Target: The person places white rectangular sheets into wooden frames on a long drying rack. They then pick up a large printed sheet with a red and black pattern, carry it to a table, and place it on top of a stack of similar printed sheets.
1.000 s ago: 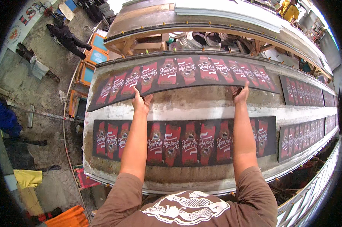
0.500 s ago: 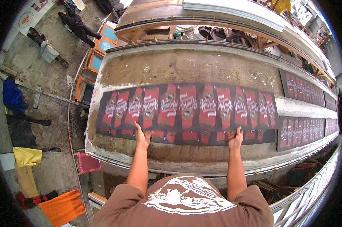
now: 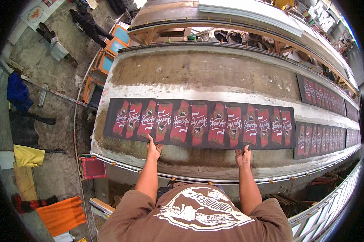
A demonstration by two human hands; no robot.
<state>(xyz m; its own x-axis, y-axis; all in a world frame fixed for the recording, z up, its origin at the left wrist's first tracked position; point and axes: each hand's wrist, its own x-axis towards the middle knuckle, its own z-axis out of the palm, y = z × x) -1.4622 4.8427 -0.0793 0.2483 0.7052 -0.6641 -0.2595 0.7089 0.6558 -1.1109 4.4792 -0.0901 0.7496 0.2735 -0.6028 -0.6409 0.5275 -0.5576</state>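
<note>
"While the left hand pinches the near edge of a black printed panel, what is the right hand up to?"

"Much the same: its thumb shows at that edge, the fingers mostly tucked below. It grips nearer the panel's right end."

"And where is the panel?"

"Stretched lengthwise over the near half of a long, stained worktable, its far edge beside a whitish strip. I can't tell whether all of it touches the surface. Red shapes with white script run along it in a row."

"Anything further along the table?"

"Just beside its right end lies a matching panel; another dark panel sits on the far side. Small orange clips dot the near rail."

"Past that?"

"Beyond the far edge, a second table carries a stack of white sheets. Off to the left stand orange-framed screens with blue mesh, and nearer, a red-framed screen. Yellow cloth and orange cloth lie further out, over on the floor side."
</note>
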